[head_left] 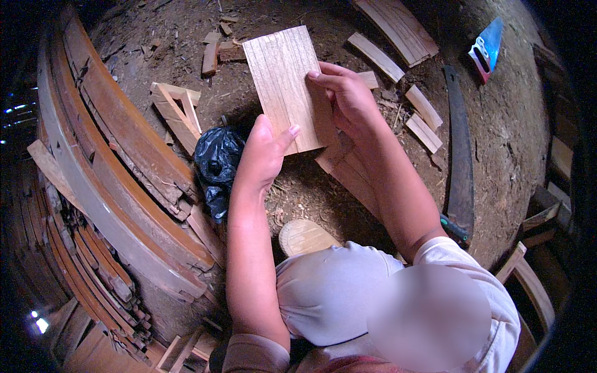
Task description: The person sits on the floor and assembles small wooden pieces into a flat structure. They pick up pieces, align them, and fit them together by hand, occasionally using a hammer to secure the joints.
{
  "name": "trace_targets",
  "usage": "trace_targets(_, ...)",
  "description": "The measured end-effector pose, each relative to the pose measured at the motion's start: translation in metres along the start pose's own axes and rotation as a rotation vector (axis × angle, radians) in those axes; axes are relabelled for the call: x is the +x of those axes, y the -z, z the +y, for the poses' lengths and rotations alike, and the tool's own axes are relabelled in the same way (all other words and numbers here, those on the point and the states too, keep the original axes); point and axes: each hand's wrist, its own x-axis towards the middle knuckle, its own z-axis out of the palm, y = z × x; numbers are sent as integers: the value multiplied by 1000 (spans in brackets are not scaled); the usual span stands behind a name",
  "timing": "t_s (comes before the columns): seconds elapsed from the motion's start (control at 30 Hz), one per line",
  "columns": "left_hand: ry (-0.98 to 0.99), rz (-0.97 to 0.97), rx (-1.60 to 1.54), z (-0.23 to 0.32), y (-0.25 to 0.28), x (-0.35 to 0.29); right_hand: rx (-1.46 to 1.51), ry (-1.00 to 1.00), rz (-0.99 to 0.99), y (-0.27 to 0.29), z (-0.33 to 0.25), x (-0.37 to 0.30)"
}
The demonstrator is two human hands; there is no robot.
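Observation:
Both my hands hold up a flat rectangular wooden board point(283, 81) with pale, straight grain. My left hand point(266, 149) grips its lower left corner, thumb lying on the face. On the right edge, my right hand point(348, 96) is closed round the board with the thumb on the front; its other fingers are partly hidden behind. Another wooden board point(351, 168) lies below, partly covered by my right forearm. A black plastic bag point(219, 155) sits on the ground beside my left wrist.
Long stacked planks point(134, 149) run along the left. To the right lie a large handsaw point(459, 149) and a smaller saw with a blue blade point(491, 46). Short wood offcuts point(424, 133) and a wider plank point(401, 28) rest on the dirt floor, with a nailed wooden frame point(177, 112) near the bag.

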Motion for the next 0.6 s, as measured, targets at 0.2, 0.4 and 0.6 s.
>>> trace_targets(0.2,-5,-10,-15,-4,2,1,-39,18,39,-5,0,-3)
trace_targets(0.4,-16,18,39,-4,-2,1,-82,56,15,2,10,5)
trace_targets(0.6,-49,35,5,-6,0,2,-87,73,39,-6,10,1)
